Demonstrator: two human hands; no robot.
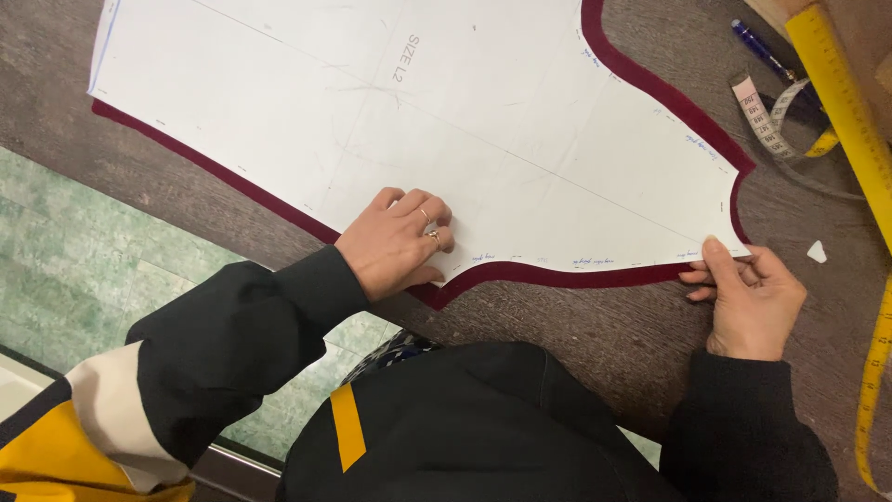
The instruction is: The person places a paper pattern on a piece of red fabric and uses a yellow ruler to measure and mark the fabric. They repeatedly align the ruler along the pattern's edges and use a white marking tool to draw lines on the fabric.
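We see a white paper pattern [446, 121] lying flat on a dark red fabric [520, 273], and both lie on the brown table [576, 325], close to its near edge. The fabric shows only as a narrow border around the paper, so the two seem matched in shape. Our left hand [395, 244] rests half closed on the lower edge of the pattern, knuckles bent, pressing it down so that it cannot slide. Our right hand [748, 302] pinches the lower right corner of the paper between thumb and fingers, keeping it aligned. Near the far right corner of the table lie a tape measure [771, 121], a blue pen [760, 48] and a yellow ruler [850, 112].
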